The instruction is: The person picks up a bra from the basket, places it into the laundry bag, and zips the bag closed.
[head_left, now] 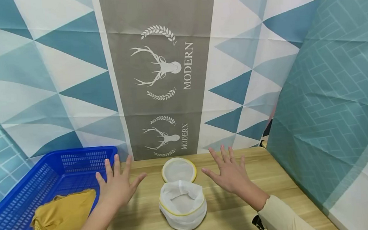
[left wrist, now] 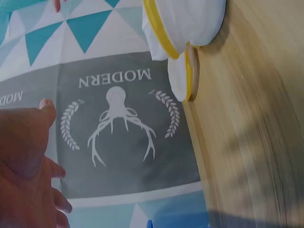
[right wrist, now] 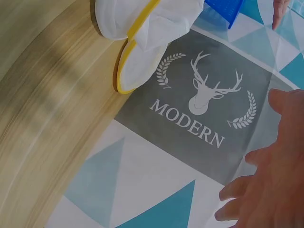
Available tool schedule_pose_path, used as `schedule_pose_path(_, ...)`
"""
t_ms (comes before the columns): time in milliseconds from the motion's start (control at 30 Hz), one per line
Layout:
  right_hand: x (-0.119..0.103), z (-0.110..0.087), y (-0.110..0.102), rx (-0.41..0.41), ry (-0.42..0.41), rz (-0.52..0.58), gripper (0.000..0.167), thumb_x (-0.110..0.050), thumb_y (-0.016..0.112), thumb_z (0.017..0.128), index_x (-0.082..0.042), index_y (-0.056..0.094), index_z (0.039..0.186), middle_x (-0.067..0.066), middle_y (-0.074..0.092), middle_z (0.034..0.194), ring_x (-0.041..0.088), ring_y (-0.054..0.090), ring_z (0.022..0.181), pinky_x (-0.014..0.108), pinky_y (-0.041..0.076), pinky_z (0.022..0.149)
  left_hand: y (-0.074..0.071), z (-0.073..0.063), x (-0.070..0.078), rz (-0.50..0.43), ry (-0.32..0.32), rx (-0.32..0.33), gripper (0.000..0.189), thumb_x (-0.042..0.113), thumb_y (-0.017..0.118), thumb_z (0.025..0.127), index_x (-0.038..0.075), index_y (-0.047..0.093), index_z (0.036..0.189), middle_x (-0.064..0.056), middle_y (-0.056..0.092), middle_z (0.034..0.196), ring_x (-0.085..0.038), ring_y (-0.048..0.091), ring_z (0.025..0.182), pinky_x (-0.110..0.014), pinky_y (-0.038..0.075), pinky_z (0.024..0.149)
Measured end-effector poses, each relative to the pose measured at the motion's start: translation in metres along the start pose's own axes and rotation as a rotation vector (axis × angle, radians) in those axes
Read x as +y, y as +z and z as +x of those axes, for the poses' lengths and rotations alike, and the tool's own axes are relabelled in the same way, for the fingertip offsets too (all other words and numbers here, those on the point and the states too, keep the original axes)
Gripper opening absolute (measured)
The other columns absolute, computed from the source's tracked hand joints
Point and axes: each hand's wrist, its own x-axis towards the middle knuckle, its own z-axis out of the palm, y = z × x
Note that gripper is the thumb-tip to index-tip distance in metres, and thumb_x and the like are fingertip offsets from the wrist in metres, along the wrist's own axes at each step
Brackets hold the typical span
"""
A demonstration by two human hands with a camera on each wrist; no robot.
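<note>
A white mesh laundry bag (head_left: 184,218) with yellow trim stands on the wooden table, its top gaping upward. Behind it lies its round white flap (head_left: 178,170), edged in yellow. To the left of the bag my left hand (head_left: 117,187) is held up, fingers spread, holding nothing. On the other side my right hand (head_left: 232,175) is raised the same way, also with nothing in it. Both wrist views catch the bag (left wrist: 194,21) near the top, apart from the hands.
A blue plastic basket (head_left: 66,183) stands at the left, with a folded mustard-yellow cloth (head_left: 65,215) inside. Patterned fabric (head_left: 158,106) hangs along the table's back edge, and a teal sheet (head_left: 334,95) hangs on the right. Bare wood (head_left: 270,180) shows right of the bag.
</note>
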Motion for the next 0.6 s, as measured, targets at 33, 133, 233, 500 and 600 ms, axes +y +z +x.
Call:
schedule_pose_path(33,0.001,0.0,0.0,-0.001,-0.001,0.0,0.079,-0.074,0.036,0.085,-0.031,0.021,0.149,0.015,0.012,0.156,0.038,0.002,0.144,0.074,0.003,0.103,-0.001,0.0,-0.002,-0.005,-0.006,-0.003,0.091,0.073,0.032,0.087,0.012,0.011,0.151,-0.031,-0.005,0.151,-0.052,-0.015,0.135,-0.076,-0.007,0.097)
schedule_pose_path(133,0.002,-0.001,0.0,-0.007,-0.005,0.008,0.079,-0.074,0.035,0.085,-0.03,0.021,0.149,0.016,0.013,0.156,0.039,0.007,0.143,0.073,0.008,0.103,-0.005,0.0,-0.007,-0.025,-0.023,-0.012,0.093,0.074,0.03,0.086,0.008,0.012,0.15,-0.033,-0.003,0.15,-0.054,-0.012,0.135,-0.077,-0.005,0.096)
schedule_pose_path(233,0.002,-0.001,-0.001,-0.021,-0.008,0.034,0.078,-0.072,0.036,0.086,-0.029,0.021,0.149,0.018,0.015,0.155,0.04,0.011,0.143,0.073,0.012,0.102,-0.009,-0.001,-0.012,-0.037,-0.041,-0.025,0.096,0.075,0.027,0.086,0.005,0.012,0.15,-0.034,0.001,0.15,-0.056,-0.008,0.134,-0.077,-0.003,0.096)
schedule_pose_path(500,0.002,-0.002,-0.001,-0.024,-0.005,0.101,0.075,-0.067,0.038,0.088,-0.023,0.027,0.148,0.022,0.024,0.152,0.043,0.022,0.139,0.072,0.023,0.098,-0.02,-0.004,-0.026,-0.023,-0.074,-0.038,0.099,0.076,0.025,0.085,0.0,0.019,0.147,-0.036,0.014,0.146,-0.059,0.007,0.132,-0.078,0.007,0.095)
schedule_pose_path(600,0.002,-0.003,0.0,-0.02,-0.008,0.14,0.074,-0.066,0.04,0.089,-0.019,0.033,0.146,0.023,0.032,0.148,0.043,0.032,0.135,0.068,0.03,0.097,-0.023,-0.006,-0.034,-0.016,-0.081,-0.014,0.098,0.076,0.025,0.086,-0.003,0.025,0.145,-0.036,0.022,0.144,-0.058,0.014,0.131,-0.078,0.011,0.093)
